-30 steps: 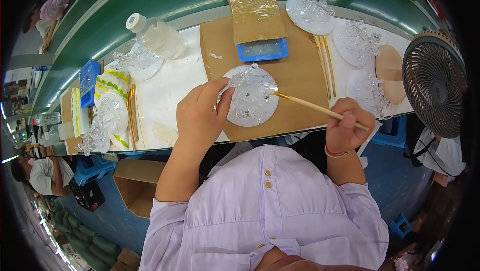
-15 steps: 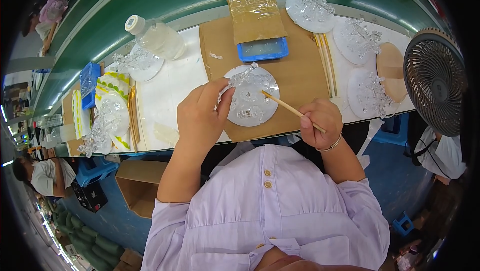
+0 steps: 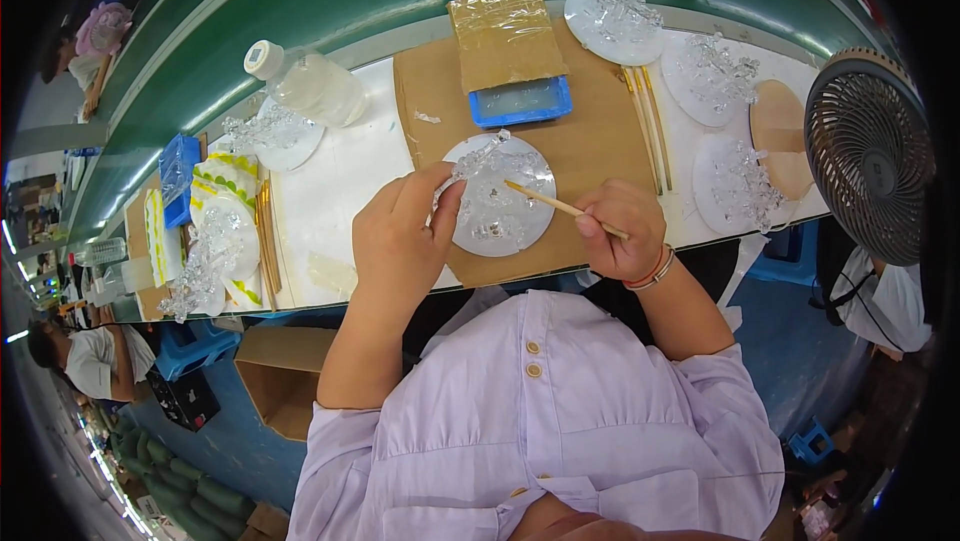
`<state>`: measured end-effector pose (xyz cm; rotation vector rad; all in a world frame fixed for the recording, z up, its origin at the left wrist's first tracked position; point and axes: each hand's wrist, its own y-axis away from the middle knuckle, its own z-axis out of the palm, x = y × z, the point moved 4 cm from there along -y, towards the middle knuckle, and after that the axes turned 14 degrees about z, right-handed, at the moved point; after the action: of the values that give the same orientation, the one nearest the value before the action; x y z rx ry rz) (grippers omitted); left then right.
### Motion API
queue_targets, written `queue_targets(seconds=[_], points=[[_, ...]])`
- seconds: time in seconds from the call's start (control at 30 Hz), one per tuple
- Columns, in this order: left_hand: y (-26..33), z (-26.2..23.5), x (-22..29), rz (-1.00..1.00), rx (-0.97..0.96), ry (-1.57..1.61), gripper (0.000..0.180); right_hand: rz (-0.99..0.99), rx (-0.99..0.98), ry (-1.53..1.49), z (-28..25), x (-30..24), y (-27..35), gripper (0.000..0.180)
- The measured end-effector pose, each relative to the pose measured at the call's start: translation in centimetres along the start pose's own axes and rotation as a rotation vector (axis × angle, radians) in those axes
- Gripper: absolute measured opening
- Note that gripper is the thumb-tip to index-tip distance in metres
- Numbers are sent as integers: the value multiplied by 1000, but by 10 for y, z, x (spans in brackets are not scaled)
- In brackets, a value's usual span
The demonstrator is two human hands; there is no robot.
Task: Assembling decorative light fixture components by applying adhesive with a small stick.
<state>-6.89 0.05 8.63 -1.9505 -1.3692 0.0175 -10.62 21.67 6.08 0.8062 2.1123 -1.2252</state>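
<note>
A round white disc point(image 3: 530, 229) lies on brown cardboard in front of me, with several clear, glassy pieces on it. Fingertips of my left hand point(image 3: 400, 231) pinch a clear branching piece point(image 3: 482, 153) above the disc's left side; its lower end is hidden behind the fingers. My right hand point(image 3: 625, 229) is closed round the wooden handle of a thin brush point(image 3: 556, 204). The brush tip is over the middle of the disc, close to the clear piece; whether it touches cannot be made out.
Beyond the disc, a blue tray point(image 3: 520, 101) sits partly under a taped cardboard cover point(image 3: 508, 36). Spare brushes point(image 3: 648, 131) lie to its right. A clear bottle point(image 3: 322, 86) leans at left. More discs of clear pieces point(image 3: 735, 186) and a black fan point(image 3: 878, 161) stand right.
My right hand has moved left and slightly up, carrying the brush tip closer to the clear piece. My left hand keeps its pinch almost in place.
</note>
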Motion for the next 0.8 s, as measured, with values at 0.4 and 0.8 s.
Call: queue_targets(seconds=[0.4, 0.8], points=[[1, -1, -1, 4, -5, -1, 16, -285, -199, 261, 33, -33, -12, 21], [6, 1, -4, 1, -43, 27, 16, -85, -264, 203, 44, -40, -36, 21]])
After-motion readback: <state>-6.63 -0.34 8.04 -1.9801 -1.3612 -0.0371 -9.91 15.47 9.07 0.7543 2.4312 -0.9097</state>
